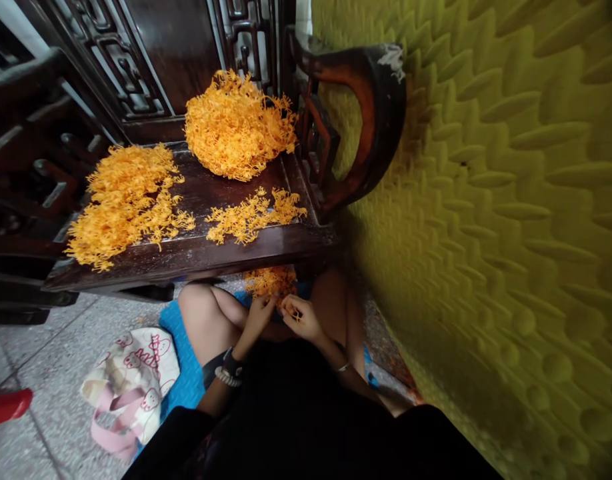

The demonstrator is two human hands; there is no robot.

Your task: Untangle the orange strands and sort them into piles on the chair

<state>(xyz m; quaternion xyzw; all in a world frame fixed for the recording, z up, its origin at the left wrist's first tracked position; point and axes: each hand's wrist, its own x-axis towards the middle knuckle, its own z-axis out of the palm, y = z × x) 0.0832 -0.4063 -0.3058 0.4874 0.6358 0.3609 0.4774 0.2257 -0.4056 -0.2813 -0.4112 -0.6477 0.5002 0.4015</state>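
My left hand (259, 315) and my right hand (300, 317) meet low over my lap, between my bare knees. Both pinch small orange plastic pieces (292, 312) with the fingers curled around them. Just beyond the hands lies a small heap of the same orange pieces (269, 280) in my lap, under the bench edge. On the dark wooden bench (196, 250) in front sit three more orange piles: a big mound (236, 127) at the back, a wide heap (123, 200) at the left, a thin scatter (253, 215) near the front.
A yellow textured wall (486, 220) stands close on the right. The bench's curved armrest (376, 113) rises beside it. On the tiled floor at left lie a patterned cloth bag with pink handles (131, 387) and a red object (6, 407). I sit on something blue (186, 373).
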